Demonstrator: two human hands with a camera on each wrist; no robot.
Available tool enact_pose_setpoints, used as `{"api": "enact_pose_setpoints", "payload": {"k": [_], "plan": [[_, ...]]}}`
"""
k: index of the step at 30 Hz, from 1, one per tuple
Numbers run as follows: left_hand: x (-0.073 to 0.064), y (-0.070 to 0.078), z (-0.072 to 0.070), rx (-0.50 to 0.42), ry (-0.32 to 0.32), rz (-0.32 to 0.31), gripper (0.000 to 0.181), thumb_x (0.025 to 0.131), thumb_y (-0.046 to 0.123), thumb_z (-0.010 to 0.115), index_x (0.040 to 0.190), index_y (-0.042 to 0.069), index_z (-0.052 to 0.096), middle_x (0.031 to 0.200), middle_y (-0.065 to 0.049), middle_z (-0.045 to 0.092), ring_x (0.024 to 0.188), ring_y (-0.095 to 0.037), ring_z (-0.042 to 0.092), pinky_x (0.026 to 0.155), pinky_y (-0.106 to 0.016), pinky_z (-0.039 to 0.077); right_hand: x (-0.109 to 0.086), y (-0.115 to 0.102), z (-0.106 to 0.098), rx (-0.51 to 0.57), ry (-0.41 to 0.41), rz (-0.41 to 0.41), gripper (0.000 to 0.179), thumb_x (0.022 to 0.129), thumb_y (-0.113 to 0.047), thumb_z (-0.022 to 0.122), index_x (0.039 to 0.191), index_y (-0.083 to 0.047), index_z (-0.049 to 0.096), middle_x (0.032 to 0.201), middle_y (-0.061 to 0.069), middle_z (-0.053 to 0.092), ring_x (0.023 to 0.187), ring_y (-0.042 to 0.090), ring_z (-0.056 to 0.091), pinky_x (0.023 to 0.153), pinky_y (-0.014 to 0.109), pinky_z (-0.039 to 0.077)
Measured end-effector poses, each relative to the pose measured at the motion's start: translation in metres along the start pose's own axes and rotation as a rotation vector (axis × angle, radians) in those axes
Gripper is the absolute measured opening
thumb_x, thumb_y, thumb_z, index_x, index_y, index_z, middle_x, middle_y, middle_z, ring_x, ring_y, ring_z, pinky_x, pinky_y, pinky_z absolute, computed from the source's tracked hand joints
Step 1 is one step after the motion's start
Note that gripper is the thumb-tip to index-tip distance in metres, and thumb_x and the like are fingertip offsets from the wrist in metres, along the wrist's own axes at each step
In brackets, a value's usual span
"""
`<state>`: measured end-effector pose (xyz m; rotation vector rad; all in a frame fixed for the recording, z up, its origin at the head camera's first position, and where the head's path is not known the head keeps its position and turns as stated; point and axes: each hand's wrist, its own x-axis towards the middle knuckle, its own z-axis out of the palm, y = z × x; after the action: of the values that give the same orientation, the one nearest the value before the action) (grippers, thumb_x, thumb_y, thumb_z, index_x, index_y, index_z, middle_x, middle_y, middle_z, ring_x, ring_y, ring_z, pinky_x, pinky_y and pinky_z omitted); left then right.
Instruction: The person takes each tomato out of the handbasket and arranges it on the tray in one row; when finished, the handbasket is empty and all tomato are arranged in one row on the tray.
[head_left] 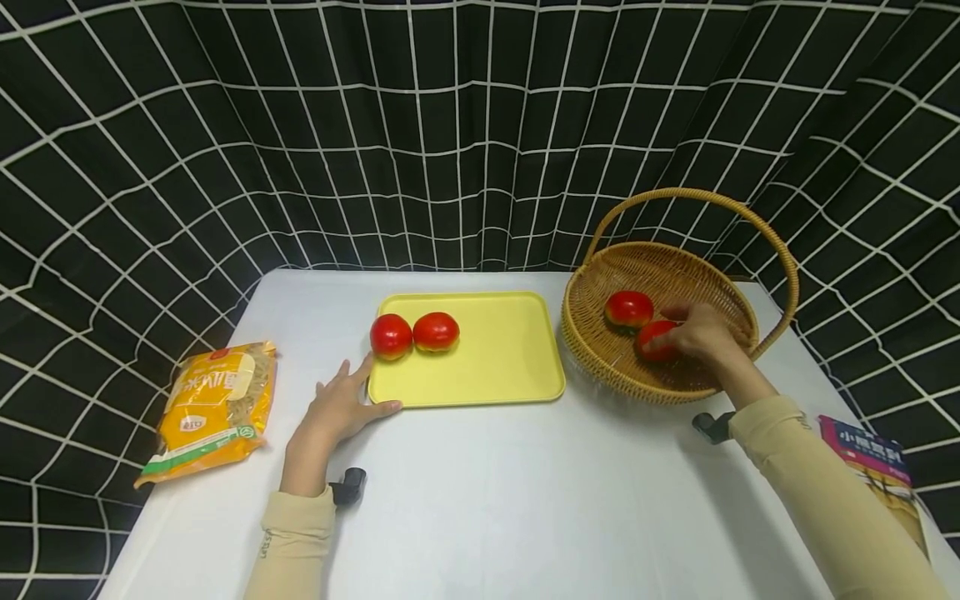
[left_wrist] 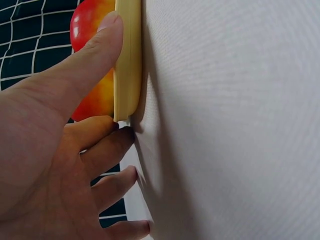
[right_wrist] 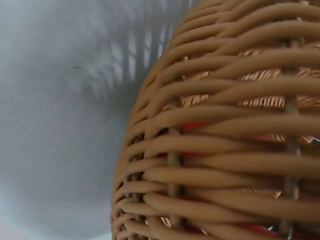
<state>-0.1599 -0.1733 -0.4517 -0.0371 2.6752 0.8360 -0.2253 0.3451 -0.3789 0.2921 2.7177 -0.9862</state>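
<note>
My left hand point(head_left: 339, 408) spreads around the near left corner of a yellow tray point(head_left: 502, 354), thumb at its front edge and index finger by its left edge. The left wrist view shows the thumb point(left_wrist: 95, 50) lying along the tray's side point(left_wrist: 127, 60). Two red fruits point(head_left: 392, 337) point(head_left: 437, 332) with yellow-orange undersides sit on the tray's left part. Inside the wicker basket point(head_left: 592, 337), my right hand point(head_left: 703, 333) grips a red fruit point(head_left: 657, 342) between thumb and fingers. Beside it lies another red fruit point(head_left: 628, 308). Basket weave point(right_wrist: 225, 135) hides that hand in the right wrist view.
An orange bag of dry food point(head_left: 217, 408) lies at the table's left edge. A purple packet point(head_left: 873, 467) is at the right edge, partly behind the right sleeve. The basket's tall handle point(head_left: 780, 250) arches over it. A black gridded curtain point(head_left: 480, 133) stands behind the white table point(head_left: 525, 500).
</note>
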Motion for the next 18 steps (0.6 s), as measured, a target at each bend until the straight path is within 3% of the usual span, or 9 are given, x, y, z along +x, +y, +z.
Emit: {"api": "enact_pose_setpoints", "payload": {"k": [6,13,18], "plan": [[0.0000,0.0003,-0.0006,0.001,-0.004,-0.006,0.109,0.091,0.056,0.079,0.171,0.015,0.018,0.172,-0.038,0.010,0.151,-0.072,0.009,0.118,-0.085,0.013,0.0011,0.0006,0.0021,-0.033,0.017,-0.001,0.083,0.087,-0.013,0.086,0.151,0.016,0.042,0.150,0.043,0.044,0.132,0.052,0.048,0.119,0.065,0.042],[0.0005,-0.0009,0.0012,-0.011,0.008,0.002,0.106,0.092,0.054,0.078,0.170,0.013,0.019,0.172,-0.037,0.012,0.155,-0.067,0.011,0.125,-0.078,0.009,0.0021,0.0041,0.0034,-0.085,0.043,-0.019,0.078,0.084,-0.010,0.087,0.146,0.017,0.047,0.144,0.044,0.049,0.123,0.049,0.052,0.111,0.060,0.048],[-0.0004,0.0000,0.0012,-0.017,0.010,0.001,0.106,0.091,0.053,0.079,0.170,0.013,0.020,0.172,-0.037,0.012,0.156,-0.065,0.011,0.126,-0.077,0.008,-0.0005,0.0038,-0.0002,-0.057,0.022,-0.030,0.076,0.089,-0.012,0.083,0.149,0.015,0.045,0.145,0.042,0.048,0.125,0.050,0.051,0.113,0.063,0.046]]}}
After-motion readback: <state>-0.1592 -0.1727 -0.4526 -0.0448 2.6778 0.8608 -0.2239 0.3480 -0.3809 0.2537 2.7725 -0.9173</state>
